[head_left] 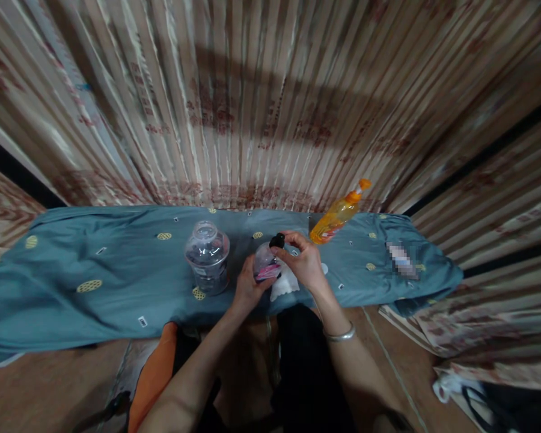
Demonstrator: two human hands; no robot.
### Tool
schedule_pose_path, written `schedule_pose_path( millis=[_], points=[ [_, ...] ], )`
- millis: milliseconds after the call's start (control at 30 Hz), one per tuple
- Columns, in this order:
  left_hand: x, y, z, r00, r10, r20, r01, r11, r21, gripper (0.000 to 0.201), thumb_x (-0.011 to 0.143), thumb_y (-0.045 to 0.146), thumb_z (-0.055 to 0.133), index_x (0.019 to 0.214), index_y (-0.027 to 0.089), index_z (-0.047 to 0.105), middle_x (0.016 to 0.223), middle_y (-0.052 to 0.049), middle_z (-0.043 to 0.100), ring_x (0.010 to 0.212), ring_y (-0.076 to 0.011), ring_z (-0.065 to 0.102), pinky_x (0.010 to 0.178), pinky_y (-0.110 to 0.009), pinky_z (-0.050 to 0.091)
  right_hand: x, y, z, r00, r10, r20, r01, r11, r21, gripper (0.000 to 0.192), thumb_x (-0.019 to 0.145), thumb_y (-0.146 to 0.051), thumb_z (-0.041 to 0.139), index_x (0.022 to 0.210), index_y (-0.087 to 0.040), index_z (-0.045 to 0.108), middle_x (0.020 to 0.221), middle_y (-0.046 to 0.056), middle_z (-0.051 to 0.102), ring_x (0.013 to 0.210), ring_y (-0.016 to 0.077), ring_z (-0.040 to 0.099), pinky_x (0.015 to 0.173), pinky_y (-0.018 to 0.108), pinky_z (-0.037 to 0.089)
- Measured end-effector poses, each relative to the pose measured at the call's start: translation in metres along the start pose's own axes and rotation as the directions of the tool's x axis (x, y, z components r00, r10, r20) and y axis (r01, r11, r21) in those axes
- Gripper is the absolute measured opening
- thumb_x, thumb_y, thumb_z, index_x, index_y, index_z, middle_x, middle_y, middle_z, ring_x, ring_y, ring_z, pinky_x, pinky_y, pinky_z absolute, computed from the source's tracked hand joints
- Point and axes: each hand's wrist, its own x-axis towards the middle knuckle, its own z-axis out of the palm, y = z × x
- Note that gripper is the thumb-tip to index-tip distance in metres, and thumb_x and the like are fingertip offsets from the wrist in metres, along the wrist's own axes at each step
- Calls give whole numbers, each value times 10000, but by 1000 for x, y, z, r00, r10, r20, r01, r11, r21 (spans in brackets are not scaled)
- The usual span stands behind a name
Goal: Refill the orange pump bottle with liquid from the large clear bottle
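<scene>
A small clear plastic bottle with a pink label (265,263) is held upright above the near edge of a long table covered in a teal cloth with yellow oval spots (117,282). The lower body of the bottle is gripped from the 7 o'clock side by the left hand (247,287), whose fingers are curled around it; the thumb is seen against the label. A small black cap (277,240) sits at the bottle's top, at 12 o'clock from the label, and is pinched between the thumb and fingertips of the right hand (303,261), with the remaining fingers bent loosely behind. Whether the cap is fully seated on the neck cannot be told. A silver bangle (340,334) is worn on the right wrist.

A crumpled white cloth or tissue (283,287) lies on the table just under the hands, at about 5 o'clock from the bottle. A larger clear plastic jar with a domed lid and dark contents (207,257) stands at 9 o'clock from the bottle, near but apart. An orange-yellow liquid bottle with an orange nozzle cap (338,215) leans at 2 o'clock, close to the striped beige and maroon curtain (252,108) hung behind the table. A blurred small object (401,260) lies at 3 o'clock, well apart.
</scene>
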Motion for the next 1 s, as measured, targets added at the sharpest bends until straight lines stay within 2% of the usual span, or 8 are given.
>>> schedule_pose_path(
  millis=[167,333,433,533,633,733,933,1000],
  points=[
    [0,-1,0,1000,9,-15,-9,1000,6,658,701,379,881,1262,204,585,1180,-98,715,1131,-334,705,1006,-481,535,1,-1,-2,996,4,84,-2,999,-33,485,773,-565,823,1142,-263,732,1232,69,787,1154,278,737,1038,443,566],
    [-1,-1,1,1000,14,-17,-14,1000,12,637,710,340,873,1260,208,580,1171,-94,716,1118,-323,707,995,-473,539,0,-6,4,999,40,-21,-43,988,-148,460,725,-538,878,1043,-248,716,1170,77,794,1131,304,737,1036,467,566],
    [-1,-1,1,1000,19,-13,-18,1000,10,649,706,359,873,1261,199,576,1175,-104,716,1122,-330,709,993,-475,541,-1,-4,1,994,11,109,-7,999,-44,375,856,-495,752,1140,-252,721,1160,65,802,1114,274,748,1030,432,569],
    [-2,-1,0,1000,18,-12,-17,1000,11,648,703,367,875,1257,204,582,1166,-95,721,1111,-327,714,988,-470,545,-2,-1,-1,975,-18,219,7,999,50,454,878,-496,702,1259,-248,682,1252,75,781,1162,266,739,1053,429,561],
    [-3,-1,0,1000,6,-11,-6,1000,14,641,707,357,874,1260,216,581,1161,-80,723,1099,-316,715,984,-466,548,0,-2,3,995,23,97,-20,999,-27,543,757,-533,823,1188,-239,675,1315,103,753,1220,307,711,1089,475,541],
    [-3,-1,-1,1000,-12,-9,12,1000,14,650,700,326,879,1265,217,577,1169,-81,717,1098,-314,713,985,-470,548,-1,-4,9,998,61,-13,-62,995,-74,469,707,-537,861,1012,-238,670,1327,128,746,1227,338,705,1101,514,529],
    [-3,2,-3,1000,-29,1,29,1000,3,666,698,326,889,1272,203,575,1202,-106,711,1127,-327,702,1003,-484,536,-3,-2,10,985,-12,174,-10,992,125,465,882,-541,695,1246,-253,671,1391,103,721,1323,273,665,1150,452,503],
    [-4,3,-3,999,-33,1,33,999,-3,667,691,303,889,1271,200,575,1204,-106,712,1128,-328,700,1005,-487,534,-3,-4,11,990,-19,142,7,997,83,527,839,-559,750,1254,-247,658,1427,113,696,1357,287,640,1156,463,497]
  ],
)
